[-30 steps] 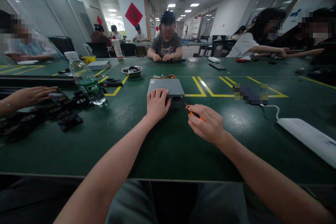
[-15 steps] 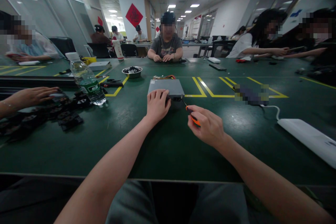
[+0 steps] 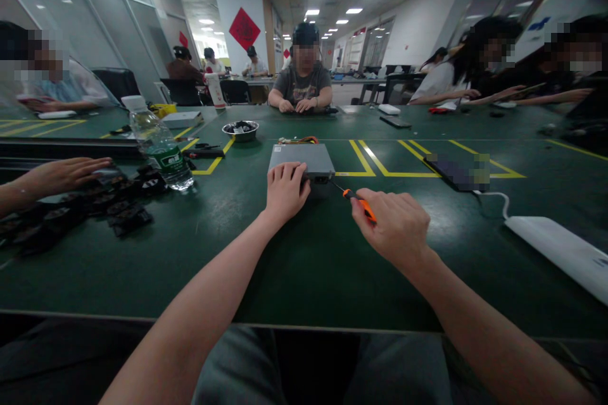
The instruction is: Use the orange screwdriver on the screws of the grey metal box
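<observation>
A grey computer power supply (image 3: 304,154) lies flat on the green table, its socket side facing me and its coloured cables (image 3: 304,140) at the far side. My left hand (image 3: 287,190) rests over its near left part, fingers on the top and thumb at the near face, gripping it. In my right hand (image 3: 396,221) is a screwdriver (image 3: 361,201) with an orange and black handle. Its thin shaft points left toward the lower right corner of the power supply's near face. The tip is too small to tell whether it touches a screw.
A water bottle (image 3: 164,149) stands left, beside several black parts (image 3: 128,218) and another person's hand (image 3: 61,177). A metal bowl (image 3: 240,131) of small parts sits farther back. On the right, a phone (image 3: 451,172) is cabled to a white power bank (image 3: 560,243). A person (image 3: 304,82) sits opposite.
My right hand has shifted right and turned, and the screwdriver's handle has swung to the right with it. My left hand and the power supply stay in place.
</observation>
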Available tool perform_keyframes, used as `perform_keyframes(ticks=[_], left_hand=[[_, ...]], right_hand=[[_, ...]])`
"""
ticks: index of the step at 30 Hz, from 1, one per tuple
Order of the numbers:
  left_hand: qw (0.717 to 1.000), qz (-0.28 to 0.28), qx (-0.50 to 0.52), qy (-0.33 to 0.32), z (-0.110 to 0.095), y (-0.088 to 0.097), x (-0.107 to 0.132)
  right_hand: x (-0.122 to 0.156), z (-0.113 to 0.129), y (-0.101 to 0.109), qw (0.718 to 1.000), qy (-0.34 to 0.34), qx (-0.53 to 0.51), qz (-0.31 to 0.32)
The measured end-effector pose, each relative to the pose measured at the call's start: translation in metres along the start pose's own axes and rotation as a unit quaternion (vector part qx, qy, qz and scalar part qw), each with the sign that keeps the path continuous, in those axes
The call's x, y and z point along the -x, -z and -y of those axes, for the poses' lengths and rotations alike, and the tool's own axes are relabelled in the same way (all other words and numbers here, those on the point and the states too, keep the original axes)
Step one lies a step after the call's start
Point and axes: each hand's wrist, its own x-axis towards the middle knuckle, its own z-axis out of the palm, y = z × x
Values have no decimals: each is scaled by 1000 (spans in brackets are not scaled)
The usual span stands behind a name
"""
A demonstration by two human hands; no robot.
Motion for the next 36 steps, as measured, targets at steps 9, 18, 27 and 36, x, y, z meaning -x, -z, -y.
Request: perform_keyframes(ticks=[9,18,27,36], left_hand=[[1000,-6,-2,-6,1,0,0],[1000,0,4,-2,1,0,0],[1000,-7,-2,-4,1,-1,0],[1000,-7,-2,-3,0,-1,0]], right_hand=[[0,20,7,997,13,-25,67],[-2,19,10,991,8,-24,135],[1,19,9,991,-84,-47,90],[3,20,7,993,-29,-91,65]])
